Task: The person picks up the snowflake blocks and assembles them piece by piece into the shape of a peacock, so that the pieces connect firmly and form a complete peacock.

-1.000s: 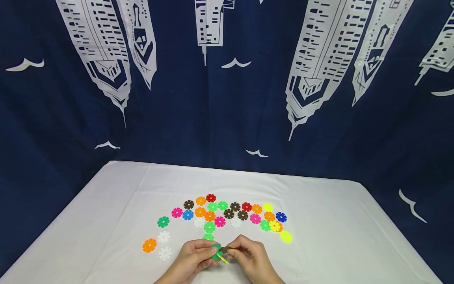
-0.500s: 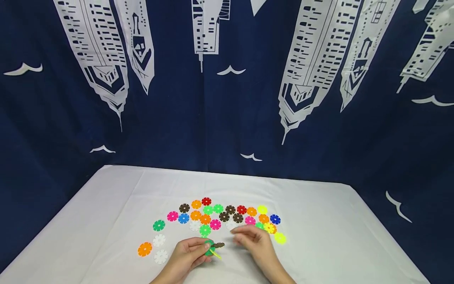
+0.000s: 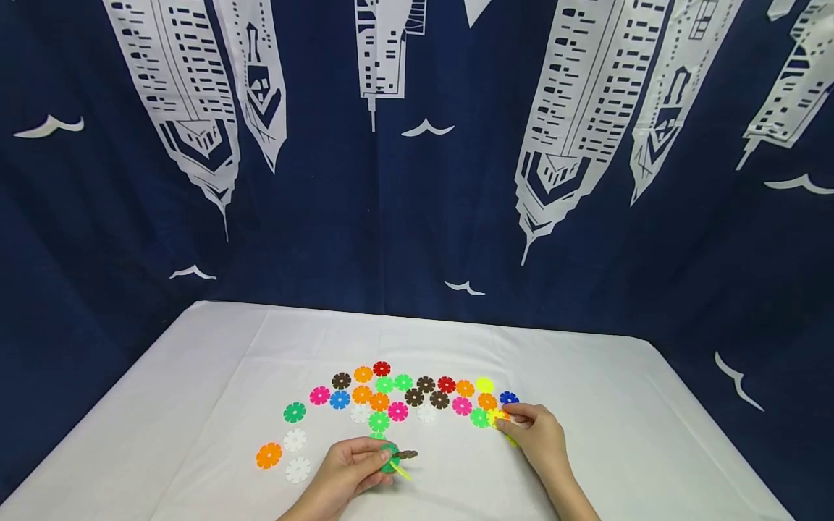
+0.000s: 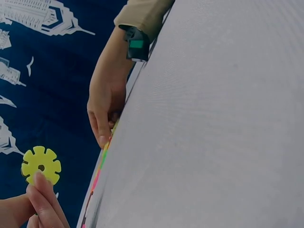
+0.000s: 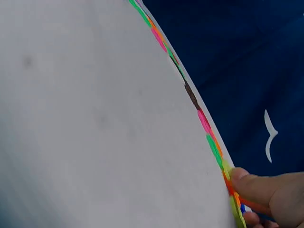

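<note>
My left hand (image 3: pixel 352 470) pinches a small joined piece of notched plastic discs over the table's near part. It consists of a green disc (image 3: pixel 389 462), a brown disc (image 3: pixel 407 454) jutting right and a yellow disc (image 3: pixel 401 472) slanting toward me. In the left wrist view the yellow disc (image 4: pixel 29 166) faces the camera and hides most of the others. At the right end of the scattered discs, my right hand (image 3: pixel 539 438) pinches another yellow disc (image 3: pixel 492 417), which overlaps an orange one. Thumb (image 5: pixel 240 174) and fingers meet at its edge.
Loose discs in many colours lie in a band across the white table (image 3: pixel 586 391), among them a blue disc (image 3: pixel 509 398) just beyond my right fingers. An orange disc (image 3: pixel 268 456) and a white disc (image 3: pixel 298 470) lie left. A dark blue printed curtain (image 3: pixel 365 231) hangs behind.
My right hand has let go of the joined discs and moved right and forward to the yellow disc. The left hand still holds the joined discs in about the same place.
</note>
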A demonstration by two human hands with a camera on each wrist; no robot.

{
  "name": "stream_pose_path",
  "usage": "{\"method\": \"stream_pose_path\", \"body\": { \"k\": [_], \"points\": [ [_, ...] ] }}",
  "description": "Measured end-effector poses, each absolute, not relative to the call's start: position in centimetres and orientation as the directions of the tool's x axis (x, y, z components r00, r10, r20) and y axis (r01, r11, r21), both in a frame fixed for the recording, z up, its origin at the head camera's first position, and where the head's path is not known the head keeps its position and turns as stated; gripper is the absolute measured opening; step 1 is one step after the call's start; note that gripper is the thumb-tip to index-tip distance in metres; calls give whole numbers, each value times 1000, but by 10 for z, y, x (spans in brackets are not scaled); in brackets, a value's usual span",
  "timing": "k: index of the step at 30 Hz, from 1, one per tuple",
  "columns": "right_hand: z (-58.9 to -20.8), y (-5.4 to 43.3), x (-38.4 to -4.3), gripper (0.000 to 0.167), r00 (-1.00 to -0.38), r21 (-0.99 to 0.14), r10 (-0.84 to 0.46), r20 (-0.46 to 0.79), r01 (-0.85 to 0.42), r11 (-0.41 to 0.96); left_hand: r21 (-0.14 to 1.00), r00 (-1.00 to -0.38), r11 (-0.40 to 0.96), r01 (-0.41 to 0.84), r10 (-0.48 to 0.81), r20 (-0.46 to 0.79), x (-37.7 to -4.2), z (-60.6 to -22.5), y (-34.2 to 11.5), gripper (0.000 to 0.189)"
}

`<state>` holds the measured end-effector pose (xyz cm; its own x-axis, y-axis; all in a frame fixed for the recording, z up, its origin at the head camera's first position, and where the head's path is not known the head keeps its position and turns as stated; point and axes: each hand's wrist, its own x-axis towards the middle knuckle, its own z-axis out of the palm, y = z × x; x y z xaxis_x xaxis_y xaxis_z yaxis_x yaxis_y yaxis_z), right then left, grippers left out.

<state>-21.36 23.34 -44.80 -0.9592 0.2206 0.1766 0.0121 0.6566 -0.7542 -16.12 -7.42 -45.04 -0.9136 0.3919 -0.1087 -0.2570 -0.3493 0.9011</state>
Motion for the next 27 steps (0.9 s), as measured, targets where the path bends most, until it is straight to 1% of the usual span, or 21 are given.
{"method": "stream_pose_path", "body": {
  "k": [3,5,11,15,17,19,21,23,25,27],
  "points": [
    [-447,226,-215,22,-958,-704,188,217,-20,710,901,-912,-354,-253,399,-99,-161,-450,-76,18],
    [-447,224,-215,21,-958,-699,181,222,-27,714,901,-911,-353,-251,401,-97,-161,-450,-76,18],
    [-447,224,-214,17,-952,-752,215,218,-23,658,915,-917,-325,-239,385,-104,-161,-451,-74,22],
    [-442,223,-213,12,-948,-819,267,176,10,574,927,-924,-300,-225,367,-106,-161,-450,-72,26],
    [-437,220,-212,11,-947,-876,295,130,29,481,935,-923,-281,-218,371,-104,-161,-450,-72,29],
    [-431,212,-208,12,-954,-929,287,87,26,369,941,-915,-260,-217,389,-103,-160,-450,-71,30],
    [-426,199,-202,13,-971,-971,230,65,-8,240,944,-904,-243,-224,413,-108,-160,-451,-70,31],
    [-423,183,-194,15,-992,-991,118,55,-39,130,946,-898,-234,-224,427,-107,-159,-450,-70,30],
    [-423,168,-186,17,-997,-995,-13,75,-75,60,947,-899,-235,-220,426,-103,-159,-449,-69,29],
    [-425,156,-177,17,-986,-993,-123,113,-117,26,951,-906,-232,-204,413,-94,-158,-448,-68,25]
  ]
}}
